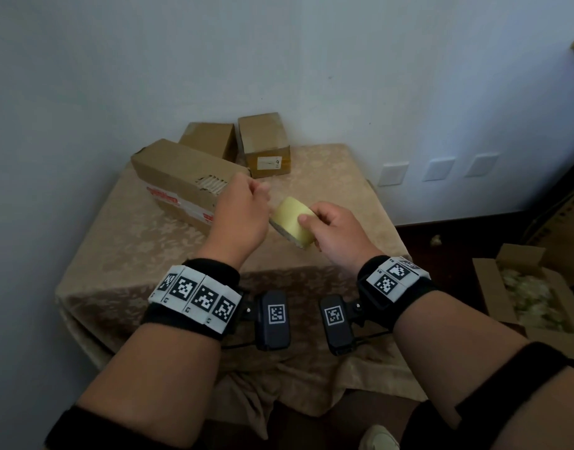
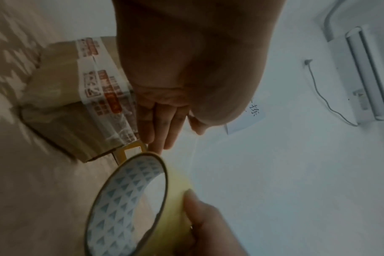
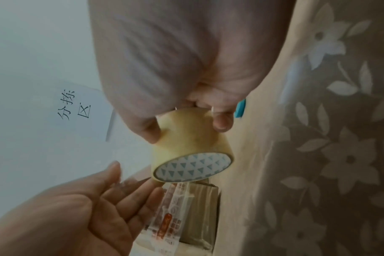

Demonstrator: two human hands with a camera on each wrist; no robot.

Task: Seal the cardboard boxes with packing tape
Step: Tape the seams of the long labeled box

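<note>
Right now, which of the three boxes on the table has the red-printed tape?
The long box at the front left, nearest the left hand. The two smaller boxes behind it show no red print.

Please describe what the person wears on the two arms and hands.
Both hands, left hand and right hand, are bare. Each wrist has a black band with white square-code tags and a small black camera with a cable. A black band wraps the right forearm.
</note>
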